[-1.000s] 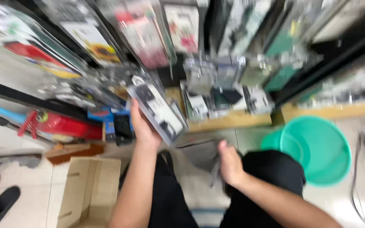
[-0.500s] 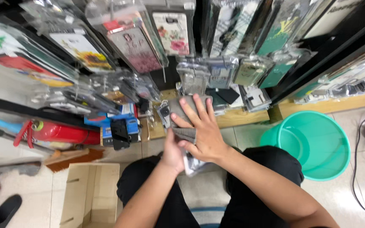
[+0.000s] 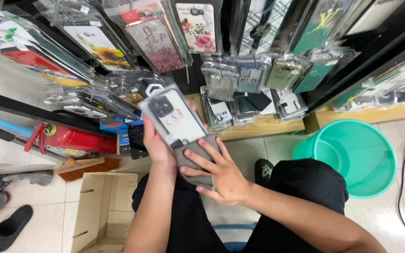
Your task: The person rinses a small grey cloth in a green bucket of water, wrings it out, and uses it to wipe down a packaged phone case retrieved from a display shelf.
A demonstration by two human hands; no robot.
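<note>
The left hand grips a packaged phone case from behind, held up in front of the display rack. It's a clear glossy plastic pack, white backing, dark camera cutout up top. The right hand lies flat, fingers spread, pressing a soft grey cloth against the pack's lower end.
</note>
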